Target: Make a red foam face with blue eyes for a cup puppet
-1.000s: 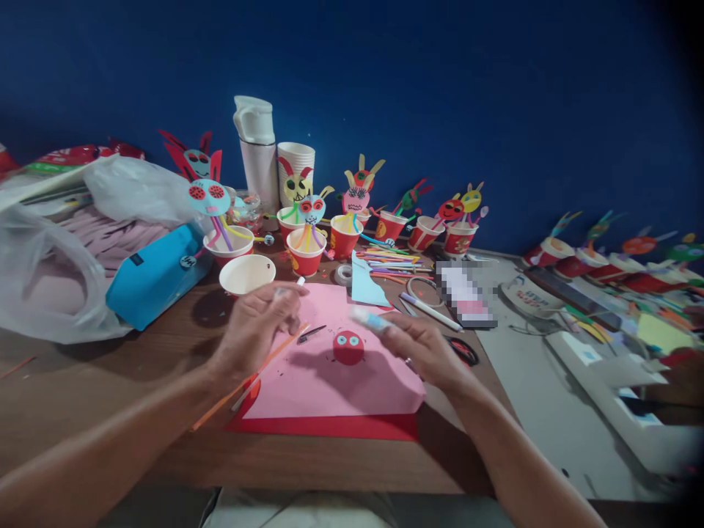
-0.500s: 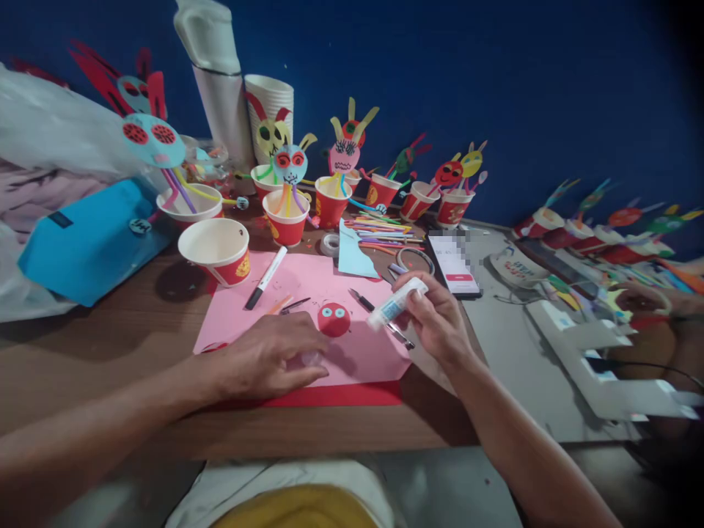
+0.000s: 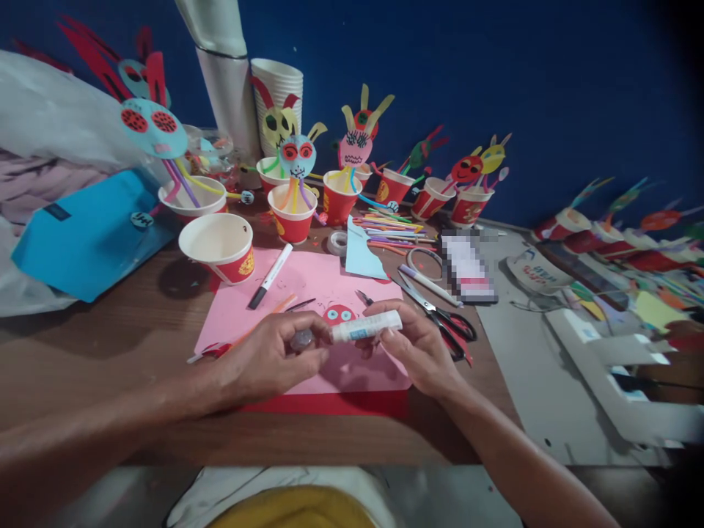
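The right hand [image 3: 426, 356] grips the glue stick [image 3: 371, 326] above the pink paper [image 3: 330, 380], the left hand [image 3: 264, 356] pinching the cap [image 3: 301, 340]; risk noted: a slackened right-hand hold could drop the stick onto and smudge the red face [image 3: 336, 314] close by.
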Demonstrator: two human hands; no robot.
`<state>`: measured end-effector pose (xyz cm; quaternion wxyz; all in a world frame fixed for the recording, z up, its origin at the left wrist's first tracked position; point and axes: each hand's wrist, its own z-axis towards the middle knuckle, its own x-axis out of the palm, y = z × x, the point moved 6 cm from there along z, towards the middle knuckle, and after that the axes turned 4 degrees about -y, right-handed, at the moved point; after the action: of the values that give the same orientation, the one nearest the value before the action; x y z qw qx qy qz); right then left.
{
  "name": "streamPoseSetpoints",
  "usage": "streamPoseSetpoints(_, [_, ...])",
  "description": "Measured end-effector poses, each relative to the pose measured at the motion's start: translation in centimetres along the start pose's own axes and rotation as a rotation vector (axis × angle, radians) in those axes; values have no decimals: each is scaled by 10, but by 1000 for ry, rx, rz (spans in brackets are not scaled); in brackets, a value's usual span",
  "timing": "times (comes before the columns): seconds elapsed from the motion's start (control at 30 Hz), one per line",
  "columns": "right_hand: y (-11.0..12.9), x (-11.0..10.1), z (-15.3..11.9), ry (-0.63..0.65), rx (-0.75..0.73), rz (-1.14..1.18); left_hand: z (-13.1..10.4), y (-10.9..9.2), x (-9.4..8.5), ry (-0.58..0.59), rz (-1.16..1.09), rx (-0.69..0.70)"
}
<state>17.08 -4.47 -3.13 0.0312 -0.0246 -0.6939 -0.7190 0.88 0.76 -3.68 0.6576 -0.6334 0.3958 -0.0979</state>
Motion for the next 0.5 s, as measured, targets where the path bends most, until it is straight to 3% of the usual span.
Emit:
streamPoseSetpoints(0.17, [3, 6, -2, -8, -66, 60, 3, -4, -3, -4, -220, -113])
streamPoseSetpoints(0.33, [-1, 18, -3, 47, -59, 53, 4, -4, -4, -28, -369, -21])
streamPoseSetpoints(0.4, [-2, 18, -3, 20, -68, -38, 4, -4, -7, -75, -365, -8])
streamPoseSetpoints(0.5, [3, 8, -3, -121, -167, -297, 3, -6, -10, -105, -344, -24])
